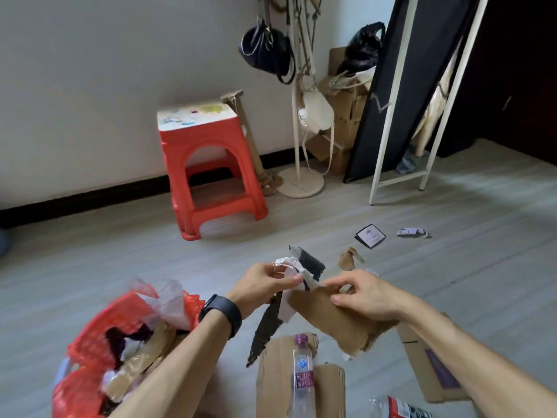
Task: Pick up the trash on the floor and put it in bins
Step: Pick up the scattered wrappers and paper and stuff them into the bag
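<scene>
Brown cardboard piece (340,322), torn and creased, is hanging at frame centre, clear of the floor (90,251). The right hand (361,297) is pinching its upper edge between thumb and curled fingers. The left hand (263,285) is gripping one crumpled white paper (287,267) together with two black strips (312,263), one pointing up and one hanging down; its fingers are closing round the bundle. The two held bundles are touching at centre.

One red basket (87,342) is sitting at lower left, just beside the left forearm, holding paper and cardboard trash.

Items lying on the floor:
- One bottle (303,375) is lying on a flat sheet (271,378) at bottom centre; a second bottle (401,408) is showing at the bottom edge.
- A second sheet (431,372) is lying at lower right.
- Three small pieces are lying beyond the hands: a brown scrap (349,259), a black card (370,235), a pale scrap (413,232).

Bare floor is stretching across the left and right of the frame. One red stool (208,164), one stand (297,116) and one mirror frame (401,116) are standing along the upper wall edge.
</scene>
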### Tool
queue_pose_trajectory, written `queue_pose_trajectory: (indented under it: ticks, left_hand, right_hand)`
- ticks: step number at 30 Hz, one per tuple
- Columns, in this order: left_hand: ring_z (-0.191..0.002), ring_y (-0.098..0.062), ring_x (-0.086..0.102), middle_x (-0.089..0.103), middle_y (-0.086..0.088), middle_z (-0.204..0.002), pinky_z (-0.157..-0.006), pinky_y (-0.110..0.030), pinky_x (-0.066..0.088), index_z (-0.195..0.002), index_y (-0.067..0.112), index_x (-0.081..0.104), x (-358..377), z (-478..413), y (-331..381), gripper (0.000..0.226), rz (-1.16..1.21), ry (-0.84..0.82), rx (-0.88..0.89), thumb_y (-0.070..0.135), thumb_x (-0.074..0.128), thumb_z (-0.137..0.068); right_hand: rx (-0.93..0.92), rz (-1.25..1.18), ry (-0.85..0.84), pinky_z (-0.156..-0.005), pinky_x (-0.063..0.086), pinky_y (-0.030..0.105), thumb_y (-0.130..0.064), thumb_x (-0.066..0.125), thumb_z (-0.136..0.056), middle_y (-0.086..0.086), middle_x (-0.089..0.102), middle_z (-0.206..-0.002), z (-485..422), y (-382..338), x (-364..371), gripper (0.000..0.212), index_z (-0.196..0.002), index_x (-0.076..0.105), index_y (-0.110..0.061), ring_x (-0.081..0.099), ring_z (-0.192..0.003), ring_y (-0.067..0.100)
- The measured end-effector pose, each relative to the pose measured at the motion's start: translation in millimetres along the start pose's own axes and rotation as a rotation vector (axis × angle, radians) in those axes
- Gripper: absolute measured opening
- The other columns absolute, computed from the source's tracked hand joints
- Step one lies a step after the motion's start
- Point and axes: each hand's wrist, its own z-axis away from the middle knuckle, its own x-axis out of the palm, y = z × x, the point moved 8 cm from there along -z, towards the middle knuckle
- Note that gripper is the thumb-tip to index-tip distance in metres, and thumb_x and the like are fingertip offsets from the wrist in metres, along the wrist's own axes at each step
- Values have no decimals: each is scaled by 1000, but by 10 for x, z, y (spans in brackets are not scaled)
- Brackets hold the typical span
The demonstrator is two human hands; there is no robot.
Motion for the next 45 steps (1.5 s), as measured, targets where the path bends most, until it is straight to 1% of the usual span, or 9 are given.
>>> queue_pose_trajectory:
  ticks: [4,9,14,18,24,31,37,41,45]
  left_hand:
    - [-72,-6,66,73,7,-79,-66,-21,54,-85,16,74,-211,425,136,20,-63,92,99,36,77,-82]
    - [-58,-8,51,62,3,-63,-58,-28,46,-72,6,69,-648,903,91,24,-162,276,159,27,66,-85]
    - [-71,-17,65,73,2,-73,-71,-34,56,-76,29,73,-1563,1436,-194,7,-85,601,123,32,67,-74]
    - [-92,-22,69,76,-2,-94,-74,-29,52,-93,24,79,-2193,1979,-242,17,-449,810,95,19,64,-88]
    - [-91,-37,63,61,-11,-103,-73,-37,48,-102,18,73,-2803,2749,-401,26,-987,1024,-225,9,52,-92]
    - [-55,-34,66,56,-14,-85,-39,-33,40,-72,-2,65,-2694,2669,-540,9,-1418,861,-285,-8,66,-79]
    - [-78,-37,69,50,-11,-119,-54,-37,41,-104,6,63,-2474,2268,-713,23,-1225,869,-182,5,41,-100]
    - [-88,-33,68,41,-2,-140,-64,-39,53,-121,13,58,-1885,1773,-1234,26,-1097,630,-87,15,44,-99]
    - [-137,-34,38,10,2,-162,-108,-46,39,-150,20,32,-1471,1215,-2055,65,-830,332,-228,46,48,-93]
  right_hand:
    - [-55,150,-34,-96,49,22,-28,63,-91,-19,65,-118,158,-398,159,31,-117,66,-46,61,-107,2]
    - [-151,235,-58,-85,49,18,-34,62,-90,-21,67,-106,296,-808,364,27,-106,64,-56,62,-95,1]
    - [-186,337,3,-73,42,11,-32,62,-94,-7,69,-112,201,-1050,427,31,-125,66,-27,60,-90,5]
    - [-249,313,75,-79,46,17,-28,62,-95,-3,69,-111,59,-1385,500,30,-123,66,-21,60,-91,9]
    - [-321,221,136,-78,42,19,-22,65,-89,-2,71,-103,-105,-1843,840,21,-108,72,-20,59,-86,11]
    - [-266,203,118,-87,50,29,-29,64,-84,-7,74,-101,-304,-1817,1348,20,-102,73,-29,66,-99,16]
    - [-216,178,91,-84,50,30,-30,65,-85,-6,75,-99,-516,-1610,1741,17,-99,73,-27,66,-95,19]
    - [-207,69,117,-79,51,31,-28,66,-84,-11,73,-89,-644,-1480,1921,9,-89,72,-31,67,-86,14]
    - [-222,32,144,-77,51,28,-28,66,-86,-15,72,-88,-893,-1446,1938,12,-95,73,-29,66,-82,8]
